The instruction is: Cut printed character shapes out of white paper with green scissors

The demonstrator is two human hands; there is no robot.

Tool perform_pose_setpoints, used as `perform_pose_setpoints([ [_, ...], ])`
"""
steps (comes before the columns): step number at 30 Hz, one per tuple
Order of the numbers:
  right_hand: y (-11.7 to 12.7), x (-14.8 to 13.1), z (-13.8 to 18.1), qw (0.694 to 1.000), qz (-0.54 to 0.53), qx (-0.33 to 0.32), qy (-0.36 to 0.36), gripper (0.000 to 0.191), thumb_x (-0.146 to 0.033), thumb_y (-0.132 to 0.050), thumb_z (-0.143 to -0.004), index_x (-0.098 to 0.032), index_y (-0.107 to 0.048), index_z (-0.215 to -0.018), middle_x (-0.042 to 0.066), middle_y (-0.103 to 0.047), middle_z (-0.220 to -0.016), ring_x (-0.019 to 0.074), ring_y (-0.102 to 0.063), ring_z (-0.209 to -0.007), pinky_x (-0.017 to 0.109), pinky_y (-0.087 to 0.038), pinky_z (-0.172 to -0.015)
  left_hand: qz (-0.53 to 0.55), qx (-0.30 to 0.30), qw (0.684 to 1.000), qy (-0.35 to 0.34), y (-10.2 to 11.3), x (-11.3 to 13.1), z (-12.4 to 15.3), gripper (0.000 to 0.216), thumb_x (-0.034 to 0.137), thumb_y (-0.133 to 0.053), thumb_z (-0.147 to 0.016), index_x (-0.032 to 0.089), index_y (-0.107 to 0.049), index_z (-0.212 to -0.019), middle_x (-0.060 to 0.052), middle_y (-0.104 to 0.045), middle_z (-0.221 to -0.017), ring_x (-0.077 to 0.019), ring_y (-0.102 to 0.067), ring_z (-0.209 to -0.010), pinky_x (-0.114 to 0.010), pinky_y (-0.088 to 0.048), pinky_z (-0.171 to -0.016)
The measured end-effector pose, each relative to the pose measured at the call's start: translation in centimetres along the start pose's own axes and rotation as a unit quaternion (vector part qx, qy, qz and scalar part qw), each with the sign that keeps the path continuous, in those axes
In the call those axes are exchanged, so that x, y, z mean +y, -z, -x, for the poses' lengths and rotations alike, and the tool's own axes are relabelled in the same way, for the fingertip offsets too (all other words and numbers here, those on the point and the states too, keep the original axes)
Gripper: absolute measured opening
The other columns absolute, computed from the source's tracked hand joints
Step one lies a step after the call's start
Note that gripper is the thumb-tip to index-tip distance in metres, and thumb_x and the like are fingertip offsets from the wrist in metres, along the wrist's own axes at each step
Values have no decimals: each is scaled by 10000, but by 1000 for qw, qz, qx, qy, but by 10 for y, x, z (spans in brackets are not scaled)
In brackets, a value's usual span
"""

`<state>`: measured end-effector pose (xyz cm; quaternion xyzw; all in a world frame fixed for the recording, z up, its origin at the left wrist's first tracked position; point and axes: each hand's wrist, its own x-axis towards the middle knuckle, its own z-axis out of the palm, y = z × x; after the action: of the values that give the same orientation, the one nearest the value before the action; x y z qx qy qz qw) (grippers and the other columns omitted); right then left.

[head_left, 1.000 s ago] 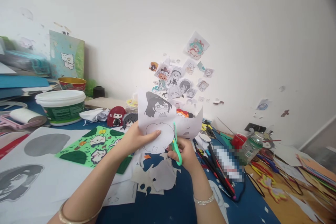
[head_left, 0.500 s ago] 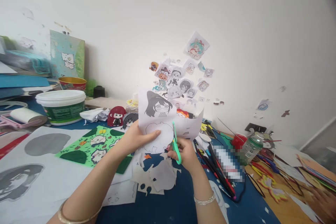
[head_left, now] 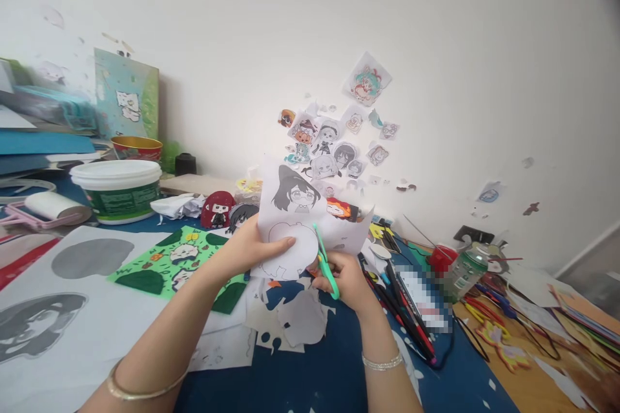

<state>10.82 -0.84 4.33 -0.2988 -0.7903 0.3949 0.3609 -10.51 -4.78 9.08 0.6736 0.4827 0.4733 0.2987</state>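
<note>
My left hand pinches a white sheet of paper at its left side, thumb lying across the front. The sheet carries a grey drawing of a girl with glasses and, below, a round pumpkin-like outline. My right hand is closed round the handles of green scissors. The blades point up along the right edge of the round outline, where the paper is partly cut and a flap stands off to the right. Below the hands, paper scraps lie on the blue tabletop.
A green painted sheet and large printed paper lie to the left, before a white-lidded tub. Pens, a glass jar and a red cup stand or lie at right. Paper cutouts are on the wall.
The scissors have turned slightly, their blades tipping further left and the handles shifting right, along the round outline. The left hand keeps its hold. The whole view has shifted slightly.
</note>
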Motion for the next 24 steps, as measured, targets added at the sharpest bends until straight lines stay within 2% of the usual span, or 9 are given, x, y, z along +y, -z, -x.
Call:
perform_pose_setpoints([
  [7, 2, 2, 1, 1000, -12, -27, -10, 422, -517, -678, -598, -125, -587, -724, -40, -382, -522, 93, -351, -490, 212, -310, -445, 2, 0, 1000, 3, 0, -5, -2, 513, 450, -624, -627, 207, -554, -1073, -74, -650, -1037, -288, -586, -967, -367, -507, -769],
  [12, 3, -1, 1, 998, -27, -55, -32, 386, -471, -703, -593, -132, -587, -737, -27, -428, -561, 105, -399, -520, 223, -358, -483, 14, -24, 999, 21, 2, -9, -1, 516, 448, -630, -622, 180, -533, -1052, -84, -644, -1032, -270, -612, -898, -335, -529, -687],
  [24, 5, -4, 3, 996, -28, -58, -57, 394, -471, -718, -563, -131, -599, -722, -28, -449, -542, 107, -418, -504, 229, -389, -473, 49, -36, 997, 41, 3, -9, 0, 531, 419, -631, -631, 193, -518, -1098, -82, -645, -1032, -259, -633, -852, -322, -537, -629],
])
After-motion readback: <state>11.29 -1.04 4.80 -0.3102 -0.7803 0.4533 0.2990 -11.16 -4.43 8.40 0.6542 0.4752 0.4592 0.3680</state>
